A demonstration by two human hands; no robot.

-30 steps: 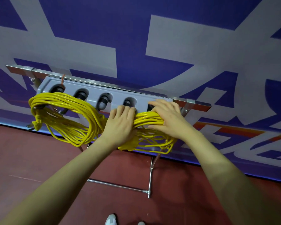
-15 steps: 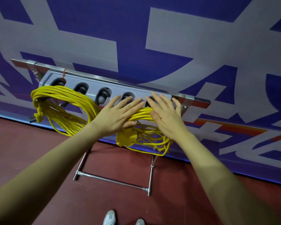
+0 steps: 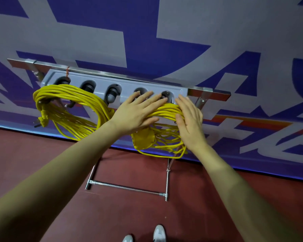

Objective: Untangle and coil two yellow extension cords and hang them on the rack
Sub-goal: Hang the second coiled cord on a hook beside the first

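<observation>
Second yellow coil (image 3: 166,119) now hangs from the right-hand end of the grey rack (image 3: 126,88), draped over the last peg, its loops sagging below with the yellow socket block (image 3: 143,139) dangling at the lower left of the bundle. First yellow coil (image 3: 68,109) hangs from the left-hand pegs, plug end (image 3: 42,117) hanging at its left side; the two coils sit apart, no strand visibly bridging them. Change noted: one second ago both hands were curled round the top of the right coil, seating it; half a second ago the fingers had opened; at present they are straight and the grip is gone. The coil has kept its place on the peg through the release, so I judge the hang to be holding and the task near its end, barring a slip. Left hand (image 3: 135,114): fingers extended and slightly fanned, palm lying flat on the top strands of the right coil, fingertips reaching the rack face. Right hand (image 3: 189,119): fingers straight and together, edge-on beside the right flank of the same coil; contact appears light at most, cannot tell for certain. Neither hand holds anything. Rack is mounted on a metal stand (image 3: 129,186) on the red floor (image 3: 42,163), in front of a blue-and-white banner (image 3: 147,32).
</observation>
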